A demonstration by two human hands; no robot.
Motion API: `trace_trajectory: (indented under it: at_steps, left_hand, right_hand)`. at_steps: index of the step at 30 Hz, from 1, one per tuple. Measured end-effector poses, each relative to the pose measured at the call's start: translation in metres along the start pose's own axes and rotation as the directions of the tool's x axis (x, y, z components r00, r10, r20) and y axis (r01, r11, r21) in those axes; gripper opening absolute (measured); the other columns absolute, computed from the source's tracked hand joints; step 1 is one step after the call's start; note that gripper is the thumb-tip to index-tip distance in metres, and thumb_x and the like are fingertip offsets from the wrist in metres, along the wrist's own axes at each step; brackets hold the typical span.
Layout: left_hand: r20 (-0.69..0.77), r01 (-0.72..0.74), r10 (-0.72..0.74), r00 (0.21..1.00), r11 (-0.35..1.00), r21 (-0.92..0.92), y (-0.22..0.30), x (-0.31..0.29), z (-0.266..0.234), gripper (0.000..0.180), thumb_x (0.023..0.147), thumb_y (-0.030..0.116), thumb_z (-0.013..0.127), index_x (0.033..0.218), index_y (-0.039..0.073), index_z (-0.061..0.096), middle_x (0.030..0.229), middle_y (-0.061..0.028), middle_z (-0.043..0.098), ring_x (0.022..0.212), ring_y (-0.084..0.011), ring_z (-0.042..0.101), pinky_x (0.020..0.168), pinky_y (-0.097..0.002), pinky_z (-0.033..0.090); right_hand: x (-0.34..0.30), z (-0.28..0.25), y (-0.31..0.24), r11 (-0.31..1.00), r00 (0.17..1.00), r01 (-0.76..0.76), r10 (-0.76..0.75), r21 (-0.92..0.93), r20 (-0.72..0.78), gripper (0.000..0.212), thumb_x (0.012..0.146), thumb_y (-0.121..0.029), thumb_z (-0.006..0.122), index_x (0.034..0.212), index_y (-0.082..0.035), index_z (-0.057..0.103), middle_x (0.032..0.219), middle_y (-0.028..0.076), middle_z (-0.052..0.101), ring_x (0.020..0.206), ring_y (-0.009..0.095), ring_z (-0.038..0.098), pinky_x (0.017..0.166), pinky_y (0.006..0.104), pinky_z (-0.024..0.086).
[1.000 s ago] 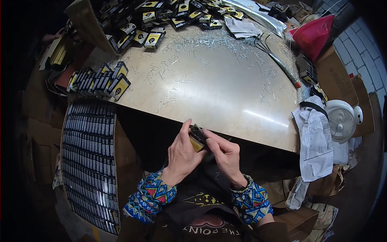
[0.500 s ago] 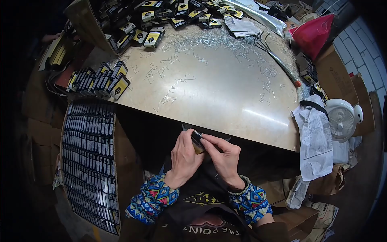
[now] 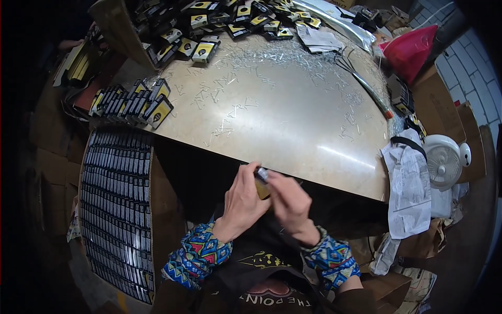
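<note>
A small black-and-yellow carton [image 3: 262, 189] is held upright in front of my body, just off the near edge of the table. My left hand [image 3: 243, 194] wraps round it from the left, closed on its side. At its top end my right hand [image 3: 291, 199] is smeared by motion, so whether its fingers grip the carton cannot be made out. On the table's left corner stands a row of similar black-and-yellow cartons [image 3: 130, 107]. Many loose bent wire pieces [image 3: 230, 118] lie scattered over the table.
The pale tabletop [image 3: 293, 120] carries a heap of cartons [image 3: 246, 15] at the back. An open box packed with cartons [image 3: 117, 209] stands below left. At right are a white fan [image 3: 442, 162], hanging papers [image 3: 408, 188], a pink bag [image 3: 410, 49] and a wire-ended tool [image 3: 374, 94].
My right hand's fingers have moved at the carton's top and are now blurred. The left hand keeps its hold. The whole view has shifted slightly.
</note>
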State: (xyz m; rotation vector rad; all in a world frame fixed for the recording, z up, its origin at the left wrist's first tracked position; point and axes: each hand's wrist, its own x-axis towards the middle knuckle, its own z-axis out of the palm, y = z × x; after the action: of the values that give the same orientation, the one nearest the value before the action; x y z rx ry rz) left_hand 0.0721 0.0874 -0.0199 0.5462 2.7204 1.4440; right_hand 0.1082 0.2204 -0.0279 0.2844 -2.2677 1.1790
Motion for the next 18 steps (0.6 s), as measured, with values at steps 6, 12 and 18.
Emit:
trace_trajectory:
  at_steps: [6, 12, 18]
  left_hand:
    - [-0.086, -0.233, 0.232, 0.969, 0.972, -0.003, -0.012, 0.017, -0.011, 0.066, 0.077, 0.013, 0.078, 0.134, -0.001, 0.045, 0.121, -0.0183, 0.054, 0.109, -0.0331, 0.054, 0.095, -0.0385, 0.044]
    - [-0.244, -0.246, 0.237, 0.94, 0.969, -0.007, -0.022, 0.049, -0.006, 0.039, 0.09, 0.011, 0.066, 0.126, -0.002, 0.056, 0.11, -0.0138, 0.064, 0.107, -0.0285, 0.059, 0.093, -0.0367, 0.047]
    - [-0.295, -0.129, 0.169, 0.941, 0.98, 0.149, -0.046, 0.077, -0.07, 0.03, 0.087, 0.009, 0.065, 0.115, -0.002, 0.062, 0.105, -0.0159, 0.063, 0.097, -0.0327, 0.057, 0.087, -0.0411, 0.046]
  right_hand:
    - [0.034, -0.06, 0.057, 0.896, 0.986, 0.083, -0.136, -0.436, -0.092, 0.031, 0.084, 0.011, 0.064, 0.114, 0.002, 0.066, 0.113, 0.018, 0.067, 0.097, 0.027, 0.068, 0.085, 0.034, 0.054]
    - [0.046, -0.011, 0.034, 0.963, 0.97, -0.218, 0.231, 0.156, -0.072, 0.044, 0.089, 0.003, 0.066, 0.132, -0.002, 0.055, 0.122, 0.013, 0.065, 0.106, 0.017, 0.064, 0.081, 0.0273, 0.056]
    - [0.079, -0.004, 0.043, 0.988, 0.981, -0.148, 0.141, 0.044, 0.132, 0.04, 0.094, -0.002, 0.06, 0.133, 0.0, 0.053, 0.125, 0.017, 0.062, 0.113, 0.026, 0.062, 0.091, 0.0366, 0.054]
